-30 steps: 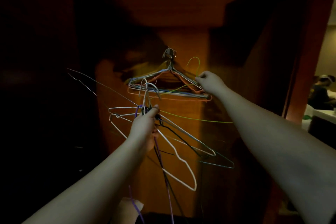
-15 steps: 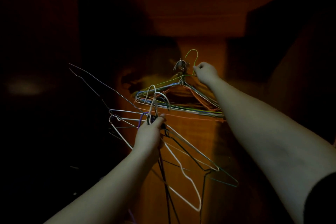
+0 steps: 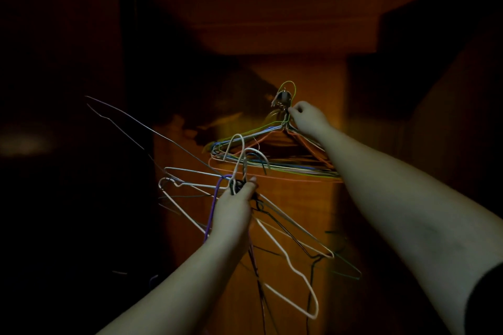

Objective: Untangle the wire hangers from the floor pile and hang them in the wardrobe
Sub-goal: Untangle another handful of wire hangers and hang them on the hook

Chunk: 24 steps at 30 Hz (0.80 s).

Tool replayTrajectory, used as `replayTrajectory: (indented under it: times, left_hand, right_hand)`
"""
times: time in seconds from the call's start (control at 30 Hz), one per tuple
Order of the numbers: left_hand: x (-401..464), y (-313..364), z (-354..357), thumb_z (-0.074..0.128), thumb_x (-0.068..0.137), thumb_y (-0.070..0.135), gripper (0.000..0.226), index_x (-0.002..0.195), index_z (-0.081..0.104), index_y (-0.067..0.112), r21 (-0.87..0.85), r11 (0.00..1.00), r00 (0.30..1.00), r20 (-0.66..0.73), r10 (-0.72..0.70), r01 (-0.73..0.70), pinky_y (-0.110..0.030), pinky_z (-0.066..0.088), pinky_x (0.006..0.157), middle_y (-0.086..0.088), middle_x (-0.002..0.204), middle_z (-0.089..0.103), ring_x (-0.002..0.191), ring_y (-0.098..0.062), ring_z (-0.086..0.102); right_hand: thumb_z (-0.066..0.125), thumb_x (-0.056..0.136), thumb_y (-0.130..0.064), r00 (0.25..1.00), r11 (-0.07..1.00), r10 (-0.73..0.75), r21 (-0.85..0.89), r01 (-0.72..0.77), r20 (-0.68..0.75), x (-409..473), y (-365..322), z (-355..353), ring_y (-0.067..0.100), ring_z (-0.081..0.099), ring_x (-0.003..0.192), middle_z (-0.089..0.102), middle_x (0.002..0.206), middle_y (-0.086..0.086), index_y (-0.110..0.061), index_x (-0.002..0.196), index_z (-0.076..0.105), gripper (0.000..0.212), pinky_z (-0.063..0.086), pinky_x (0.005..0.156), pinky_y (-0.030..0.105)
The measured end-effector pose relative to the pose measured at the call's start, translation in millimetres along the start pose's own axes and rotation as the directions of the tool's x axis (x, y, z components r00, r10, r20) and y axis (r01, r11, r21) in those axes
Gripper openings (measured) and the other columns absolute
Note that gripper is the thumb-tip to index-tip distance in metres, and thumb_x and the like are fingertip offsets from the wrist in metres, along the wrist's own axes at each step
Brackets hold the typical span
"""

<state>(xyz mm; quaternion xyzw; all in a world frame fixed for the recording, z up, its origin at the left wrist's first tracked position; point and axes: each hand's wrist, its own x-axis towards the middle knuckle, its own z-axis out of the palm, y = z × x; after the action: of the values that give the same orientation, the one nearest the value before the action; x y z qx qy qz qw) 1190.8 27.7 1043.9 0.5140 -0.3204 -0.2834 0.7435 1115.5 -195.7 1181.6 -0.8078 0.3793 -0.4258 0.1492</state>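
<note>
Wire hangers (image 3: 275, 160) between both hands.

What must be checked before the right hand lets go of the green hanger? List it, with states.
1. Thin green wire hanger's hook over the wardrobe's metal peg: cannot tell; it loops around it, seating blurred.
2. Right hand grips the hanger necks below the peg: ok.
3. Stack of coloured wire hangers already hung stays on the peg: ok.
4. Left hand holds the tangled bundle of white, purple and black wire hangers: ok.
5. Bundle's white hooks clear of the hung stack: not ok; they overlap it in view.
</note>
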Motion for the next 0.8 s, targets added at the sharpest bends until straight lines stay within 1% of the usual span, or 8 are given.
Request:
replayTrajectory:
  times: [0.07, 0.13, 0.2, 0.3, 0.43, 0.53, 0.63, 0.8]
  left_hand:
    - [3.1, -1.7, -1.9, 0.065, 0.092, 0.038, 0.022, 0.101, 0.068, 0.018, -0.017, 1.0, 1.0, 0.004, 0.006, -0.006, -0.037, 0.041, 0.072, -0.004, 0.09, 0.066, 0.069, -0.019, 0.052]
    - [5.4, -3.4, -3.5, 0.065, 0.092, 0.038, 0.02, 0.101, 0.069, 0.02, -0.032, 0.999, 1.0, 0.004, 0.011, -0.011, -0.045, 0.044, 0.077, -0.003, 0.097, 0.069, 0.085, -0.034, 0.06]
    - [6.1, -3.6, -3.6, 0.065, 0.092, 0.036, 0.017, 0.1, 0.068, 0.022, -0.08, 0.997, 1.0, 0.006, -0.006, 0.006, -0.038, 0.046, 0.075, -0.004, 0.109, 0.07, 0.106, -0.045, 0.059]
    - [4.1, -2.0, -3.7, 0.064, 0.093, 0.033, 0.018, 0.106, 0.067, 0.021, -0.124, 0.991, 0.998, 0.025, -0.051, 0.054, -0.055, 0.042, 0.102, -0.009, 0.113, 0.068, 0.126, -0.046, 0.049]
    - [5.3, -3.9, -5.0, 0.065, 0.092, 0.035, 0.017, 0.102, 0.067, 0.021, -0.153, 0.987, 0.998, 0.016, -0.055, 0.056, -0.049, 0.044, 0.093, -0.008, 0.11, 0.069, 0.11, -0.039, 0.059]
    - [9.5, -8.1, -5.3, 0.066, 0.092, 0.034, 0.018, 0.104, 0.067, 0.02, -0.203, 0.977, 0.998, 0.01, -0.068, 0.068, -0.059, 0.035, 0.108, -0.004, 0.111, 0.07, 0.128, -0.047, 0.046]
    - [12.5, -11.1, -4.9, 0.067, 0.091, 0.034, 0.017, 0.103, 0.067, 0.022, -0.227, 0.972, 0.998, 0.008, -0.066, 0.066, -0.062, 0.03, 0.11, -0.001, 0.11, 0.07, 0.13, -0.05, 0.042]
    - [17.2, -12.5, -2.7, 0.066, 0.092, 0.034, 0.019, 0.104, 0.068, 0.02, -0.213, 0.976, 0.999, 0.003, -0.053, 0.053, -0.062, 0.031, 0.109, -0.002, 0.106, 0.071, 0.128, -0.05, 0.045]
  right_hand:
    - [0.042, 0.103, -0.033, 0.999, 0.999, -0.033, -0.034, 0.034, 0.02, -1.8, 1.0, 2.1, 0.016, 0.049, 0.072, 0.058, 0.089, 0.006, -0.012, 0.111, 0.056, 0.026, 0.036, 0.059, 0.029]
    - [0.043, 0.103, -0.033, 0.998, 0.997, -0.051, -0.06, 0.053, 0.037, -2.9, 4.7, 3.8, 0.024, 0.055, 0.084, 0.063, 0.102, 0.013, -0.012, 0.11, 0.057, 0.026, 0.039, 0.067, 0.032]
    - [0.043, 0.103, -0.034, 0.997, 0.994, -0.05, -0.093, 0.055, 0.054, -2.7, 9.3, 5.0, 0.028, 0.056, 0.089, 0.063, 0.106, 0.014, -0.012, 0.11, 0.058, 0.028, 0.04, 0.069, 0.033]
    - [0.043, 0.103, -0.035, 0.997, 0.991, -0.036, -0.128, 0.045, 0.074, -1.0, 13.2, 7.3, 0.02, 0.052, 0.086, 0.061, 0.104, 0.01, -0.011, 0.112, 0.058, 0.029, 0.04, 0.071, 0.033]
    - [0.043, 0.102, -0.037, 0.997, 0.986, -0.01, -0.166, 0.023, 0.077, 7.6, 14.9, 9.7, 0.018, 0.051, 0.085, 0.056, 0.091, 0.001, -0.013, 0.107, 0.058, 0.028, 0.04, 0.069, 0.031]
    - [0.044, 0.1, -0.045, 0.998, 0.977, 0.027, -0.213, -0.013, 0.062, 15.4, 15.8, 10.3, 0.022, 0.054, 0.087, 0.053, 0.08, -0.002, -0.019, 0.094, 0.055, 0.029, 0.045, 0.081, 0.041]
    - [0.047, 0.097, -0.049, 0.998, 0.967, 0.043, -0.253, -0.033, 0.034, 20.0, 16.4, 11.2, 0.027, 0.056, 0.093, 0.054, 0.082, -0.001, -0.023, 0.083, 0.053, 0.03, 0.045, 0.09, 0.049]
    - [0.049, 0.095, -0.049, 0.997, 0.955, 0.073, -0.288, -0.067, 0.013, 23.5, 12.1, 11.4, 0.029, 0.058, 0.099, 0.063, 0.097, 0.005, -0.015, 0.102, 0.064, 0.037, 0.046, 0.094, 0.048]
